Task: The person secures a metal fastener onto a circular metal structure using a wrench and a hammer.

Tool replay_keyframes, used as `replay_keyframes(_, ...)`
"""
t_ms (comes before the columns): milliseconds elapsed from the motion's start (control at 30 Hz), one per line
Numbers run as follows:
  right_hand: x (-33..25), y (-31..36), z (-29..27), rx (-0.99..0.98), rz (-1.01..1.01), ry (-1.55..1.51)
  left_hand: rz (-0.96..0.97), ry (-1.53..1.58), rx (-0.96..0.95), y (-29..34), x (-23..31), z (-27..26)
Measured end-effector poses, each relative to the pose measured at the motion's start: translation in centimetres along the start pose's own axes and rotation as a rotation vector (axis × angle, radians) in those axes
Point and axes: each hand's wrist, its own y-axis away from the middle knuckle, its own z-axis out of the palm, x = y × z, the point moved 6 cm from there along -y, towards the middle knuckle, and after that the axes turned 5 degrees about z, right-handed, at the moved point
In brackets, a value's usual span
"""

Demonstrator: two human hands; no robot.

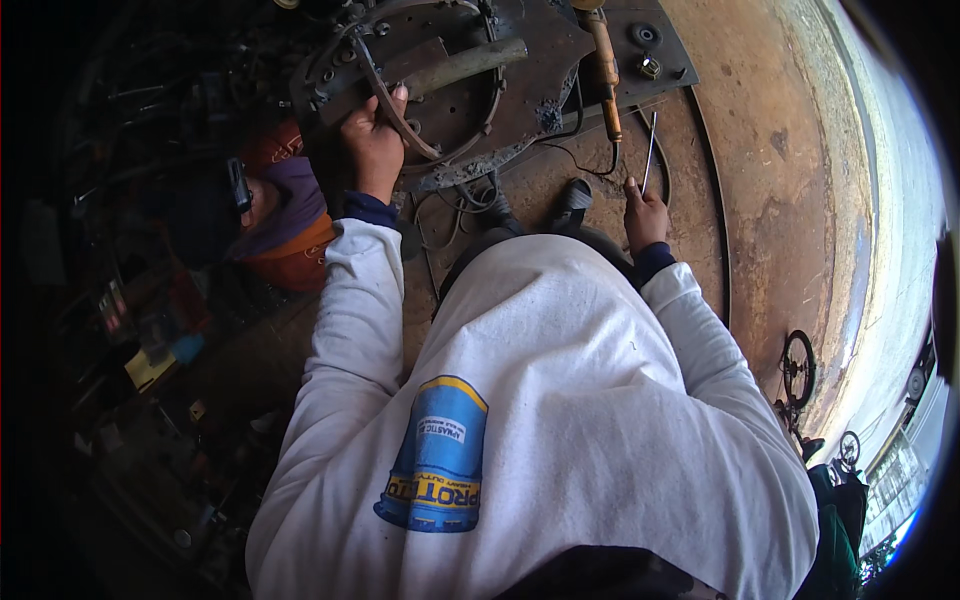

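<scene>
My left hand is at the left side of a dark steel worktable, its fingers closed at the edge of a curved metal strip. That strip is part of a rounded frame lying on the table. Across the frame lies a dull greenish-grey bar or tube, close to my thumb. Off the table's near right side, my right hand is closed around the lower end of a slim, shiny metal rod. The rod points away from me; its held end is hidden in my fist.
An orange corded power tool hangs at the table's right part, its cable looping down. A round dark disc and a small metal fitting lie beyond it. At left crouches a person in orange and purple clothing. Bicycles stand far right.
</scene>
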Motion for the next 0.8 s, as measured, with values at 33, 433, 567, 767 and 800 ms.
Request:
replay_keyframes(33,-0.2,0.1,0.1,-0.01,0.01,-0.004,-0.003,-0.032,-0.011,0.0,0.3,0.0)
replay_keyframes(433,2.0,-0.5,-0.6,0.005,0.026,-0.023,-0.068,0.133,0.079,0.1,-0.9,0.4)
replay_keyframes(567,2.3,-0.8,-0.8,0.028,0.018,0.003,-0.105,0.131,0.091,0.2,-1.0,0.5)
replay_keyframes(767,1.6,-0.8,-0.7,0.0,0.014,-0.03,-0.106,0.185,-0.005,-0.2,-2.5,-0.2)
replay_keyframes(800,1.4,-0.7,-0.6,-0.005,0.014,-0.052,-0.123,0.2,-0.003,0.0,-2.2,0.0)
